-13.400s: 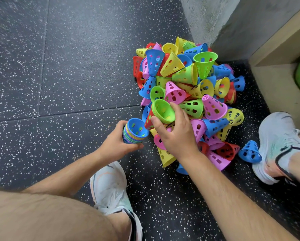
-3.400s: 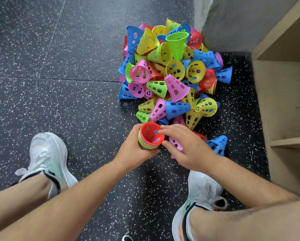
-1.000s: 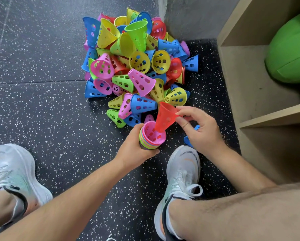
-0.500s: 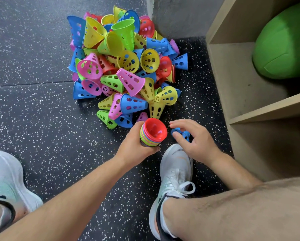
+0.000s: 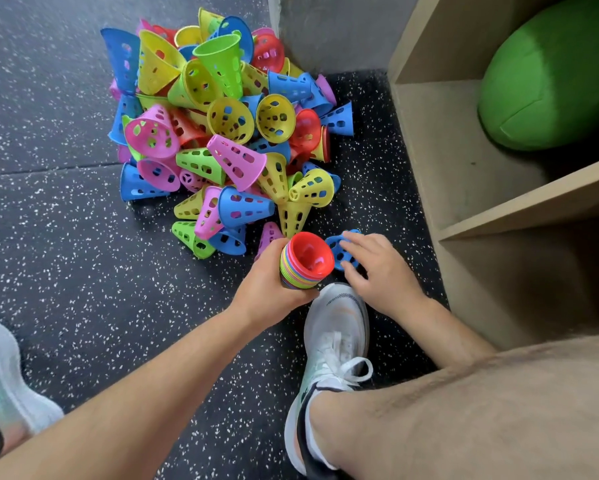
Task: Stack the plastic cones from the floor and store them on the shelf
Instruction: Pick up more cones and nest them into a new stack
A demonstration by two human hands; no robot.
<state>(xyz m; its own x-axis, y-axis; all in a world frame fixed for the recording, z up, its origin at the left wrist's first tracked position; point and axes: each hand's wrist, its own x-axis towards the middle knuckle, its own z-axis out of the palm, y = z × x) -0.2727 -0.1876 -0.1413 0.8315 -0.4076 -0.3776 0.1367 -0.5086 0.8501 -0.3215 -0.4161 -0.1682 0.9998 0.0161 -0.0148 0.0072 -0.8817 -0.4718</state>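
Note:
A heap of perforated plastic cones (image 5: 222,133) in blue, yellow, green, pink and red lies on the dark speckled floor. My left hand (image 5: 267,289) grips a nested stack of cones (image 5: 303,263), mouth up, with a red cone innermost. Just right of the stack my right hand (image 5: 377,268) has its fingers curled around a loose blue cone (image 5: 339,249) on the floor. A wooden shelf unit (image 5: 499,209) stands at the right.
A big green ball (image 5: 551,74) fills the upper shelf compartment; the lower compartment is dark. My right shoe (image 5: 336,327) sits just below both hands, my left shoe (image 5: 3,386) at the far left. A grey wall corner (image 5: 326,26) rises behind the heap.
The red cone held by my right hand a second ago now sits inside the stack. My right hand has moved down to the blue cone on the floor and closed around it.

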